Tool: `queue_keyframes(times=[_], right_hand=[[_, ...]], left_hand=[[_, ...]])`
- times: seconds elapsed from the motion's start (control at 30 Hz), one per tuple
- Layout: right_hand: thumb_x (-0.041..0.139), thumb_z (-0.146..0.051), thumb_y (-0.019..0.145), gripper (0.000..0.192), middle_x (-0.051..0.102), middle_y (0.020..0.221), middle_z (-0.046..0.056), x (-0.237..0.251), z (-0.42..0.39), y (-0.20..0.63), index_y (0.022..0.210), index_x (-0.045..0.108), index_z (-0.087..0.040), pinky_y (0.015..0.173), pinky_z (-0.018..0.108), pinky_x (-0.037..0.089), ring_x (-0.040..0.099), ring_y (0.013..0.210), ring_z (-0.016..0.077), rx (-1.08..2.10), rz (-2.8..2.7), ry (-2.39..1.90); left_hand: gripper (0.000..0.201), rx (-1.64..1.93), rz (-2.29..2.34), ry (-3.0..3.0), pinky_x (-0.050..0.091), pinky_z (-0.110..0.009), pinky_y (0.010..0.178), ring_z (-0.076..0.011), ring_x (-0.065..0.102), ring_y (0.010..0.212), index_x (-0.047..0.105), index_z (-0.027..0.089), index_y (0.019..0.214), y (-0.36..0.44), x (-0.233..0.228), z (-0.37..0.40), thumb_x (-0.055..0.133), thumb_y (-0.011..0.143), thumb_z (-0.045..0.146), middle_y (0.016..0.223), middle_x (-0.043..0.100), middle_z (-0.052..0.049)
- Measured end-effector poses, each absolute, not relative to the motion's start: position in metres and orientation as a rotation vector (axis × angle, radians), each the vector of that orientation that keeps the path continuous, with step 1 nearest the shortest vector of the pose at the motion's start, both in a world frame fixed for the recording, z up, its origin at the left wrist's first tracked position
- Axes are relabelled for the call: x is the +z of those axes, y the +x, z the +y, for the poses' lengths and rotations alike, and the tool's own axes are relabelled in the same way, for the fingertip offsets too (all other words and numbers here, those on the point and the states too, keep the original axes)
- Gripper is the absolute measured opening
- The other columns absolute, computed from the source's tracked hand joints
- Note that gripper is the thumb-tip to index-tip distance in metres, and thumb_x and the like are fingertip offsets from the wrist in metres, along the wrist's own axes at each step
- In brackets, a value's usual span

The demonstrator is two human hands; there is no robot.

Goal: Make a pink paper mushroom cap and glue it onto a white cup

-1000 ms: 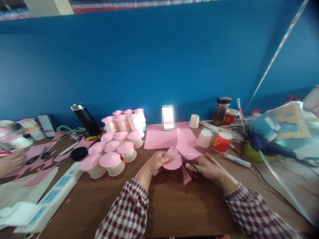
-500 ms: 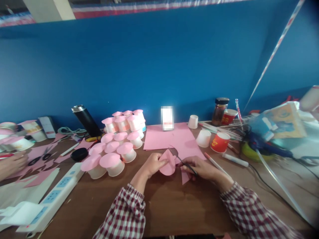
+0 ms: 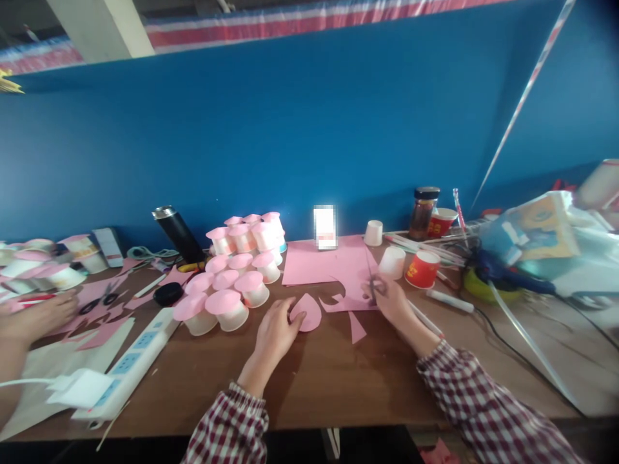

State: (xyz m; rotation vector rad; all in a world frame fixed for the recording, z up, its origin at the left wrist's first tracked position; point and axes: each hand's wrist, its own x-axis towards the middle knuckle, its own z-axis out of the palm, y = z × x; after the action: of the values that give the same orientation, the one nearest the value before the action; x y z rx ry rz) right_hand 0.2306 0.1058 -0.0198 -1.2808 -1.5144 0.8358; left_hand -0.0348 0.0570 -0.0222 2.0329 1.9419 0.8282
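Note:
My left hand (image 3: 278, 327) pinches the edge of a rounded pink paper piece (image 3: 309, 314), which has a point at its top and lies low over the table. In my right hand (image 3: 393, 301) is a pair of dark scissors (image 3: 372, 283), blades pointing away, over the pink paper sheets (image 3: 309, 261). A triangular pink scrap (image 3: 357, 327) rests on the table between my hands, below the cut edge of the sheets. Left of my left hand stand several paper cups with pink cone tops (image 3: 227, 303).
A white power strip (image 3: 130, 367) and a black flask (image 3: 178, 233) are on the left. Another person's hand (image 3: 46, 316) holds a red pen. White cups (image 3: 392, 261), a red cup (image 3: 422, 269), a glue gun (image 3: 525, 290) with its cord and a jar (image 3: 424, 212) stand right.
My left hand has moved left and down with the pink paper piece, away from the scissors. My right hand has carried the scissors forward over the sheets. The triangular scrap now lies free.

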Motion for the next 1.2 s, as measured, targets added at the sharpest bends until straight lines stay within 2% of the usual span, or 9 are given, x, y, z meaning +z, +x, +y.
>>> queue_keyframes(times=[0.17, 0.3, 0.5, 0.63, 0.77, 0.87, 0.93, 1.03, 1.2], right_hand=[[0.058, -0.041, 0.077, 0.032, 0.070, 0.076, 0.008, -0.017, 0.101, 0.231, 0.097, 0.057, -0.017, 0.059, 0.030, 0.050, 0.067, 0.068, 0.0221, 0.574, -1.605, -1.399], [0.060, -0.035, 0.077, 0.028, 0.071, 0.083, 0.009, -0.011, 0.091, 0.226, 0.099, 0.058, -0.018, 0.066, 0.031, 0.048, 0.067, 0.078, 0.0251, 0.415, -1.711, -1.456], [0.059, -0.034, 0.078, 0.036, 0.070, 0.080, 0.006, -0.018, 0.084, 0.217, 0.110, 0.055, -0.018, 0.060, 0.027, 0.044, 0.066, 0.073, 0.0224, 0.307, -1.858, -1.492], [0.059, -0.036, 0.077, 0.034, 0.070, 0.079, 0.005, -0.020, 0.079, 0.216, 0.108, 0.056, -0.020, 0.055, 0.026, 0.039, 0.064, 0.069, 0.0224, 0.254, -1.897, -1.534], [0.058, -0.032, 0.078, 0.019, 0.071, 0.080, 0.003, -0.013, 0.076, 0.217, 0.095, 0.062, -0.025, 0.056, 0.025, 0.038, 0.064, 0.072, 0.0219, 0.248, -1.939, -1.522], [0.056, -0.034, 0.080, 0.022, 0.071, 0.087, 0.002, -0.004, 0.068, 0.207, 0.100, 0.061, -0.026, 0.059, 0.024, 0.041, 0.065, 0.077, 0.0203, 0.271, -1.941, -1.467], [0.057, -0.033, 0.079, 0.026, 0.071, 0.085, 0.000, -0.001, 0.057, 0.193, 0.104, 0.058, -0.026, 0.059, 0.023, 0.042, 0.065, 0.073, 0.0185, 0.299, -1.940, -1.440], [0.061, -0.034, 0.075, 0.031, 0.070, 0.078, -0.001, -0.001, 0.038, 0.170, 0.105, 0.054, -0.027, 0.055, 0.024, 0.042, 0.065, 0.066, 0.0197, 0.365, -1.944, -1.478], [0.052, -0.023, 0.082, 0.023, 0.068, 0.088, 0.007, -0.008, 0.029, 0.160, 0.105, 0.054, -0.022, 0.068, 0.029, 0.048, 0.065, 0.079, 0.0223, 0.426, -2.111, -1.247]], left_hand=[[0.045, 1.042, 1.886, 2.109, 0.051, -0.038, 0.079, -0.0238, 0.060, 0.094, 0.053, 0.017, 0.115, -0.032, -0.028, 0.040, 0.061, 0.076, 0.038, 0.109, 0.060, -0.011], [0.031, 1.334, 1.823, 2.093, 0.052, -0.034, 0.078, -0.0213, 0.057, 0.100, 0.055, 0.019, 0.112, -0.029, -0.027, 0.020, 0.052, 0.083, 0.030, 0.109, 0.059, -0.010], [0.023, 0.957, 1.868, 2.243, 0.045, -0.039, 0.090, -0.0228, 0.056, 0.098, 0.062, 0.019, 0.101, -0.026, -0.028, 0.000, 0.054, 0.081, 0.028, 0.102, 0.060, -0.009], [0.024, 1.003, 1.872, 2.165, 0.044, -0.036, 0.093, -0.0216, 0.056, 0.102, 0.062, 0.019, 0.102, -0.023, -0.026, -0.006, 0.052, 0.082, 0.027, 0.106, 0.060, -0.009], [0.022, 1.063, 1.784, 2.109, 0.044, -0.036, 0.093, -0.0217, 0.056, 0.100, 0.063, 0.018, 0.098, -0.023, -0.023, -0.015, 0.053, 0.081, 0.028, 0.105, 0.061, -0.009], [0.026, 1.158, 1.631, 1.863, 0.047, -0.034, 0.087, -0.0202, 0.060, 0.095, 0.062, 0.015, 0.098, -0.017, -0.016, -0.019, 0.053, 0.082, 0.034, 0.102, 0.063, -0.011], [0.038, 1.161, 1.468, 1.632, 0.050, -0.032, 0.083, -0.0197, 0.061, 0.094, 0.056, 0.014, 0.110, -0.008, -0.009, -0.017, 0.053, 0.082, 0.039, 0.107, 0.062, -0.012], [0.054, 1.125, 1.196, 1.561, 0.047, -0.033, 0.089, -0.0210, 0.057, 0.105, 0.044, 0.014, 0.126, 0.009, 0.000, -0.005, 0.057, 0.080, 0.039, 0.119, 0.058, -0.013], [0.039, 1.241, 1.093, 1.580, 0.046, -0.032, 0.085, -0.0195, 0.058, 0.096, 0.056, 0.015, 0.114, 0.024, 0.001, 0.026, 0.036, 0.091, 0.040, 0.111, 0.062, -0.011]])
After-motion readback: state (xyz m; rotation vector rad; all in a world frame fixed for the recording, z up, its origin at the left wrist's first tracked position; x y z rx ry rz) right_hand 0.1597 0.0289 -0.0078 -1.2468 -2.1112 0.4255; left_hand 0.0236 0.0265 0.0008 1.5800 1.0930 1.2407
